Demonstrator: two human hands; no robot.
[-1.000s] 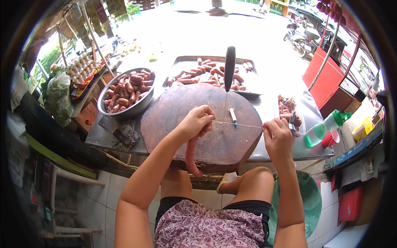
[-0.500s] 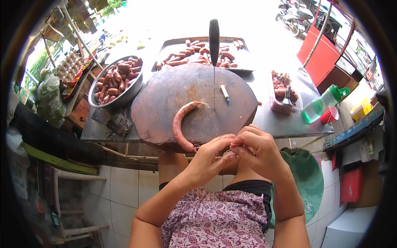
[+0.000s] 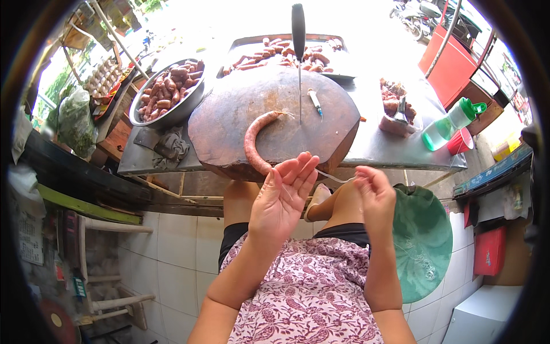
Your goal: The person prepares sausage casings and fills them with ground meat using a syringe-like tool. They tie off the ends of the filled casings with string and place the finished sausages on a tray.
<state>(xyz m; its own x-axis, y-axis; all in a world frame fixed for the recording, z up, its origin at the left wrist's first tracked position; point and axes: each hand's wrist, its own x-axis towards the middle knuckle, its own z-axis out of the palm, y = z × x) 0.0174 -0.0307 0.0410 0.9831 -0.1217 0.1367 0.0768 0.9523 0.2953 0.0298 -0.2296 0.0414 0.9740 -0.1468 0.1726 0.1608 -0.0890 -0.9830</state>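
A long, curved raw sausage point(image 3: 251, 140) lies on the thick wooden chopping block point(image 3: 217, 123), its near end partly behind my left hand. My left hand point(image 3: 281, 200) is turned palm up in front of the block, fingers stretched out; a thin thread seems to run across the palm. To its right, my right hand point(image 3: 376, 198) is closed in a pinch on a thin white string point(image 3: 335, 179) that spans the gap between both hands. A dark-handled knife point(image 3: 298, 34) stands upright beyond the sausage, beside a small syringe-like tool point(image 3: 315, 103).
A metal bowl of short sausages point(image 3: 169, 92) stands left of the block, near a grey rag point(image 3: 173, 146). Behind is a tray of sausages point(image 3: 275, 57). At right are a meat tub point(image 3: 398, 112), green bottle point(image 3: 452, 123) and red cup point(image 3: 460, 141). A green stool point(image 3: 423, 246) is below.
My hands, close together before, have moved apart. The left has opened with its palm up, and the right has drawn the string rightward. The whole view has shifted slightly.
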